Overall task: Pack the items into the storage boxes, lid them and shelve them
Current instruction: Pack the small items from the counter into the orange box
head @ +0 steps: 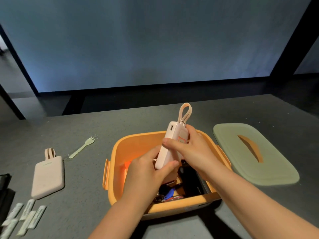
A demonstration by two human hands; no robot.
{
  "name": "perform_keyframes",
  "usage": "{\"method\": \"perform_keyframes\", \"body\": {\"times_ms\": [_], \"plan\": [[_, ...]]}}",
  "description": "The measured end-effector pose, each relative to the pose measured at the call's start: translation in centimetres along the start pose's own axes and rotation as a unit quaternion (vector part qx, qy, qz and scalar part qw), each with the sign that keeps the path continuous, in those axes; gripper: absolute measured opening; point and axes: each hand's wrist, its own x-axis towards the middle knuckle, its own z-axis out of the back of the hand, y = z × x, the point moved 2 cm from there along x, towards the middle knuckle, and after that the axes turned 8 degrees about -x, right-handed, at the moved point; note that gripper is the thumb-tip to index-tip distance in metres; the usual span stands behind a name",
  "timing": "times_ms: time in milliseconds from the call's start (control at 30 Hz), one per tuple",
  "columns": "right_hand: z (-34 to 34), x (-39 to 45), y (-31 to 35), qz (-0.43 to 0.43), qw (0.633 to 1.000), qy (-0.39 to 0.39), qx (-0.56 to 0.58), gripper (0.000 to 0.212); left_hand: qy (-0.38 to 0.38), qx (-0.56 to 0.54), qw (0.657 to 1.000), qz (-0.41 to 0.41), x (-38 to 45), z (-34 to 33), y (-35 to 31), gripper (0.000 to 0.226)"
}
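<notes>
Your left fingers [170, 165] curled round the lower end of the pink power bank [170, 145], thumb on the near face, while your right fingers [170, 141] wrapped its upper half from the other side. Both hands were closed on it, so the left hand [146, 167] bore the base and the right hand [188, 147] steadied the top. You held the bank nearly upright, tilted a little, loop [185, 112] uppermost, directly over the open orange box [120, 152]. That pose reads as a lowering grip: two hands to steer it on edge into a gap, probably because the floor of the box was already crowded.

Inside the box lay a black device [189, 180] against the right wall, and darker small items with something blue [170, 194] near the front; what they were I cannot tell. The left part of the box looked free.

The green lid [269, 169] lay flat on the table [86, 128] just right of the box, handle slot up, within reach for closing. To the left, well apart from the box, a second power bank [48, 178] lay flat, a pale fork [82, 146] beyond it, and several white sachets [25, 214] near the front edge, all still to be packed. A dark object [4, 187] sat at the far left edge, cropped.
</notes>
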Motion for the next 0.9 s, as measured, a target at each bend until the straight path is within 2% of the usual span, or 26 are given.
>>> {"method": "perform_keyframes", "body": {"times_ms": [67, 167, 233, 333, 467, 533, 667, 900], "plan": [[0.9, 0.3, -0.5, -0.001, 0.999, 0.002, -0.053, 0.077, 0.019, 0.031, 0.999, 0.024, 0.0, 0.6, 0.9, 0.032], [1.8, 0.8, -1.7, -0.011, 0.979, -0.016, -0.201, 0.078, -0.028, 0.148, 0.989, 0.004, -0.4, 2.5, 2.7, 0.036], [1.8, 0.8, -2.5, -0.008, 0.961, -0.012, -0.276, 0.077, -0.044, 0.174, 0.984, -0.003, -0.9, 3.4, 3.4, 0.039], [1.2, 1.0, -3.4, -0.027, 0.936, 0.03, -0.349, 0.07, -0.031, 0.194, 0.98, -0.007, -1.0, 3.4, 4.1, 0.052], [0.7, 1.3, -4.6, -0.075, 0.891, 0.087, -0.439, 0.078, -0.027, 0.228, 0.973, -0.008, -1.0, 3.1, 4.4, 0.054], [0.8, 1.4, -5.0, -0.088, 0.874, 0.1, -0.468, 0.08, -0.027, 0.235, 0.972, -0.011, -1.0, 3.1, 4.5, 0.05], [0.9, 1.3, -5.1, -0.119, 0.846, 0.148, -0.498, 0.082, -0.035, 0.238, 0.971, 0.0, -1.0, 3.1, 4.4, 0.028], [0.3, 1.4, -5.3, -0.124, 0.83, 0.16, -0.519, 0.085, -0.039, 0.237, 0.971, -0.003, -1.0, 3.0, 4.6, 0.028]]}}
